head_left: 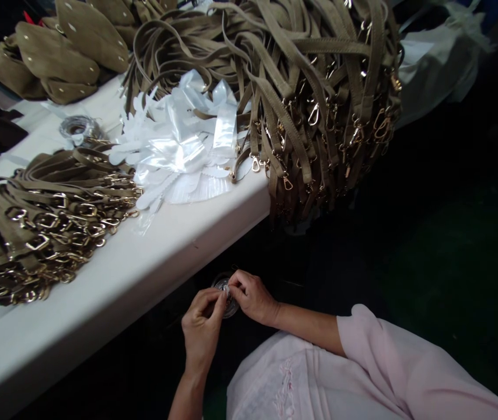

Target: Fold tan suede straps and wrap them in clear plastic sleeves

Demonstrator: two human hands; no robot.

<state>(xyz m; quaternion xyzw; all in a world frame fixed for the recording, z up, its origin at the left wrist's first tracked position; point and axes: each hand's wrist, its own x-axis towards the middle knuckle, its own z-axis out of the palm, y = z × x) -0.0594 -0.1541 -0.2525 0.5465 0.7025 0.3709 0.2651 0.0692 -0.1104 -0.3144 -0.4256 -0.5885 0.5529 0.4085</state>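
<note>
- Left hand (202, 326) and right hand (252, 296) meet below the near edge of the white worktop (100, 303), off its surface, above the dark floor.
- Both work a small roll of clear tape (227, 291). The left thumb and forefinger pinch at its free end; the right hand's fingers are curled, gripping the roll from the other side.
- Handling judgement: the roll looks light and rigid, its film thin, clingy and easily torn; best taken by the rim, with the loose end drawn by fingertip pinch.
- Near the left edge of the worktop lies 1 flat pile of olive straps (43, 216) with gold buckles.
- A larger heap of straps with gold clasps (319, 99) overhangs the right edge.
- Between them sits a pile of clear plastic sleeves (179, 146); a second small roll (78, 126) lies farther back.
- Olive suede pieces (56, 55) occupy the far left corner.
</note>
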